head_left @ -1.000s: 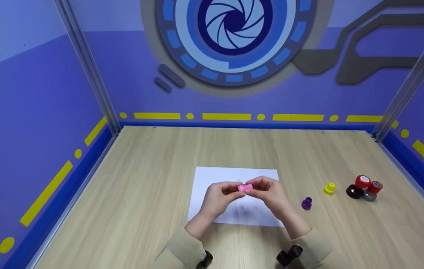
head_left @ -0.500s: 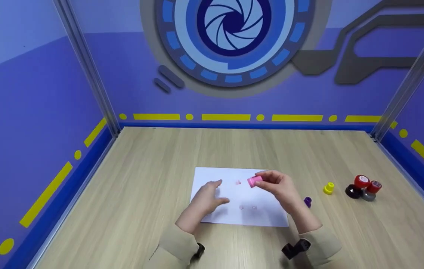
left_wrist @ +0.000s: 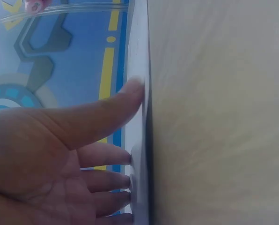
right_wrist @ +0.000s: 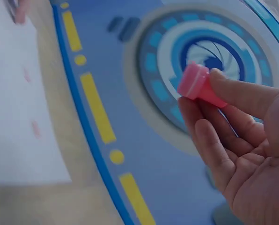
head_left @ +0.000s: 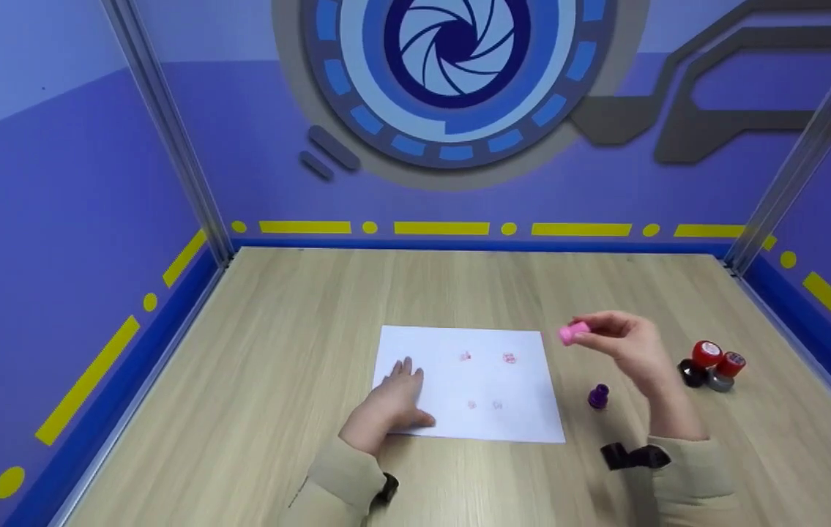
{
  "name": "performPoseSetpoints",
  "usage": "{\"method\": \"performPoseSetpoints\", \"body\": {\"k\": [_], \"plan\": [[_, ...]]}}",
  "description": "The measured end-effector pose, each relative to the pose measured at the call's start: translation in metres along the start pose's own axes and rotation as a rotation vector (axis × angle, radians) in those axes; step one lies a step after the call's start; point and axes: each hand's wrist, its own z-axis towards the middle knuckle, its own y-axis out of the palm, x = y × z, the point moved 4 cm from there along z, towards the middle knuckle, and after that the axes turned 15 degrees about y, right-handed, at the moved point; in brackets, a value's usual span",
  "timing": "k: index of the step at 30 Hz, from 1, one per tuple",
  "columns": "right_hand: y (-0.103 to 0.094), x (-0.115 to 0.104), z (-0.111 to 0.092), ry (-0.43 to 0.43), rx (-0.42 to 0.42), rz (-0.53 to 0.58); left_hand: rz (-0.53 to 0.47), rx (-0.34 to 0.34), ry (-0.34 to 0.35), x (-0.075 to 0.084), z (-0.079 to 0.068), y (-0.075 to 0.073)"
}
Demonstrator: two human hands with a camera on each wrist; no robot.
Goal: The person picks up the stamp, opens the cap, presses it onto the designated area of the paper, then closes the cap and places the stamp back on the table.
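Note:
My right hand (head_left: pixel 627 348) pinches a small pink stamp (head_left: pixel 574 334) between thumb and fingers, raised off the paper's right side. In the right wrist view the stamp (right_wrist: pixel 194 82) is tilted, its wider ridged end away from the palm. A white sheet of paper (head_left: pixel 503 421) lies on the table with several small reddish prints, two of them along its upper part. My left hand (head_left: pixel 392 401) rests with spread fingers on the sheet's left side. The left wrist view shows its thumb (left_wrist: pixel 106 115) and fingertips touching the paper.
A purple stamp (head_left: pixel 598 397) stands right of the paper. Farther right, red-topped stamps (head_left: pixel 708 353) with black and grey parts sit close together. The yellow stamp is hidden behind my right hand. Blue-purple walls (head_left: pixel 452 205) border the wooden table (head_left: pixel 298 307).
My left hand has let go of the pink stamp and come down onto the paper. The right hand has carried the stamp rightward off the sheet, uncovering a print at upper right.

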Motion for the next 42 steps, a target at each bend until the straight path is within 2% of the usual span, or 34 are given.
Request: {"method": "performPoseSetpoints", "body": {"k": [2,6,12,15,19,26,36,40,42], "plan": [[-0.019,0.005,-0.001,0.052,0.067,-0.105,0.023,-0.027,-0.001,0.000,-0.001,0.001],[-0.050,0.019,-0.002,0.185,0.141,-0.274,0.026,-0.039,0.001,0.001,-0.003,-0.001],[-0.084,0.047,0.001,0.317,0.159,-0.427,0.033,-0.043,-0.001,0.003,-0.004,-0.003],[-0.093,0.061,0.004,0.384,0.144,-0.442,0.047,-0.044,-0.006,0.004,-0.005,-0.003],[-0.096,0.075,0.010,0.453,0.137,-0.448,0.048,-0.038,-0.010,0.005,-0.005,-0.002],[-0.089,0.094,0.020,0.541,0.121,-0.430,0.047,-0.030,0.006,0.004,-0.004,-0.001],[-0.088,0.104,0.025,0.559,0.092,-0.403,0.045,-0.035,-0.003,0.003,-0.002,0.000],[-0.089,0.101,0.021,0.577,0.084,-0.395,0.058,-0.045,0.000,0.003,-0.001,0.000],[-0.090,0.096,0.018,0.564,0.108,-0.413,0.061,-0.050,0.001,0.003,-0.001,0.000]]}}
